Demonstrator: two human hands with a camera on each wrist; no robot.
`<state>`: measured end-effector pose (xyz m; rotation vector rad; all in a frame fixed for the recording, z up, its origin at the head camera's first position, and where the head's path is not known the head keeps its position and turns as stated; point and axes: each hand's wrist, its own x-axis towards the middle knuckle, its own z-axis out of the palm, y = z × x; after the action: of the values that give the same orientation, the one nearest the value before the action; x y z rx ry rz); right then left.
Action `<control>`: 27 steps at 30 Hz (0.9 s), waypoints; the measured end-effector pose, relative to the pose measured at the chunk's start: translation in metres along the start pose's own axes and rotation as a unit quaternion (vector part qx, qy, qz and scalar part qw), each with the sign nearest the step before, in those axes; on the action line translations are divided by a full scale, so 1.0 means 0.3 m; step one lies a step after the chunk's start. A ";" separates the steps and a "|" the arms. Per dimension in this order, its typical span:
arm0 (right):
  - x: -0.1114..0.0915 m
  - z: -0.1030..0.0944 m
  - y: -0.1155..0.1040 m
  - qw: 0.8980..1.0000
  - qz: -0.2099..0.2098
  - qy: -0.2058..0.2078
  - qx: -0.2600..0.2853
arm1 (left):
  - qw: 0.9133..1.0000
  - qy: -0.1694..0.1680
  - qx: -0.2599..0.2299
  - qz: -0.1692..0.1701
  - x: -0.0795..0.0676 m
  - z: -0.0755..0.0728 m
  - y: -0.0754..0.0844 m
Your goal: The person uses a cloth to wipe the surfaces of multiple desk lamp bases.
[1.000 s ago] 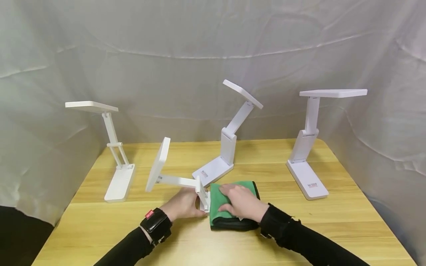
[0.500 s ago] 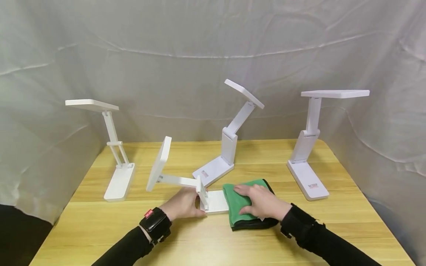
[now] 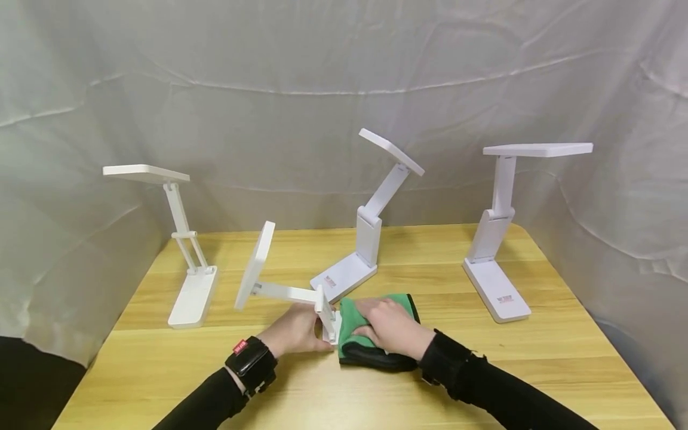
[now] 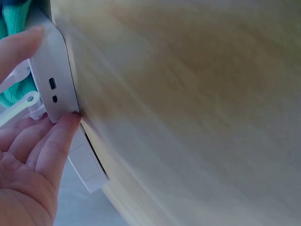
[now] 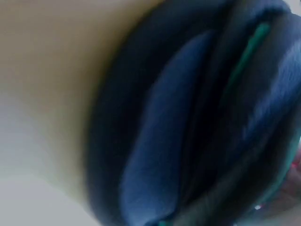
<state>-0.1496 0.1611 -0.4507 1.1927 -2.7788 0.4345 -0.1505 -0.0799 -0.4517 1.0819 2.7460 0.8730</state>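
Note:
In the head view my left hand (image 3: pixel 297 329) grips the hinge end of a white folding desk lamp's base (image 3: pixel 330 331), thumb at the near side. The lamp's flat head (image 3: pixel 255 266) tilts steeply up at the left. The left wrist view shows the base's end face (image 4: pixel 59 77) with two small ports, held between thumb and fingers. My right hand (image 3: pixel 389 325) holds a folded green cloth (image 3: pixel 352 322) with black edging, pressed over the rest of the base, which it hides. Close up in the right wrist view, the cloth's dark folds (image 5: pixel 160 132) fill most of the frame.
Three more white desk lamps stand unfolded on the wooden table (image 3: pixel 430 394): a left lamp (image 3: pixel 193 295), a middle lamp (image 3: pixel 344 275) just behind the cloth, and a right lamp (image 3: pixel 497 289). A grey fabric backdrop (image 3: pixel 269 149) surrounds the table's back and sides.
The right hand and cloth slid right along the base, uncovering part of it, then came back left over it. The cloth is now more bunched. The left hand and lamp stay put.

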 end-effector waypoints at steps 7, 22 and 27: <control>-0.106 -0.039 0.067 0.996 0.016 -0.060 0.059 | 0.999 -0.027 0.000 -0.025 0.000 -0.020 0.006; -0.053 -0.015 0.035 0.996 0.077 -0.010 0.054 | 0.999 -0.031 0.006 -0.015 0.003 -0.016 0.003; -0.034 0.010 0.006 0.993 0.090 0.015 0.072 | 1.000 -0.029 0.004 -0.002 0.003 -0.018 0.002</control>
<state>-0.1436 0.1684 -0.4560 0.9538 -2.8828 0.6734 -0.1522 -0.0816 -0.4469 1.0860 2.7059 0.8188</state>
